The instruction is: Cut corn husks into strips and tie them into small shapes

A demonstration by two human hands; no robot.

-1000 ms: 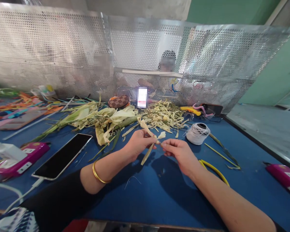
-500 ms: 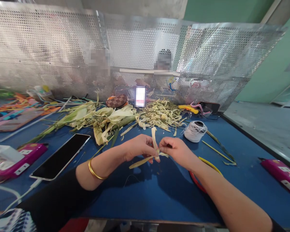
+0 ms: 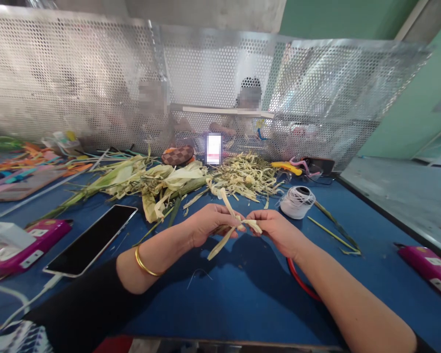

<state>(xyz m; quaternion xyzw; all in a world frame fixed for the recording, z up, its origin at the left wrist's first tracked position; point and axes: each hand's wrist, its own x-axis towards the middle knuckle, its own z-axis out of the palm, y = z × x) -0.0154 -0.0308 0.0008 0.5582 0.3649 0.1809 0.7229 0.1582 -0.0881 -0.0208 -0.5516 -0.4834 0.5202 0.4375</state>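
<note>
Pale dry corn husk strips [image 3: 226,241] cross at a small knot-like middle, held above the blue table. My left hand [image 3: 215,223] is closed, pinching the strips near their crossing, with one end sticking up and another hanging down to the left. My right hand [image 3: 270,223] pinches a short end on the right side; its fingertips are close to those of my left hand. Behind my hands lies a heap of thin shredded husk [image 3: 246,174]. A larger pile of green and pale corn husks [image 3: 158,179] spreads to the left of it.
A spool of white thread [image 3: 297,202] stands right of my hands. A black-screened phone [image 3: 91,240] and a magenta power strip [image 3: 40,245] lie at left, another power strip [image 3: 428,269] at right. A red ring-shaped tool handle [image 3: 301,280] lies under my right forearm. A perforated metal screen [image 3: 206,63] closes the back.
The husk strips have turned: the upright end now leans left and the lower end points more downward. My right hand has shifted slightly, and its end of husk shows more plainly.
</note>
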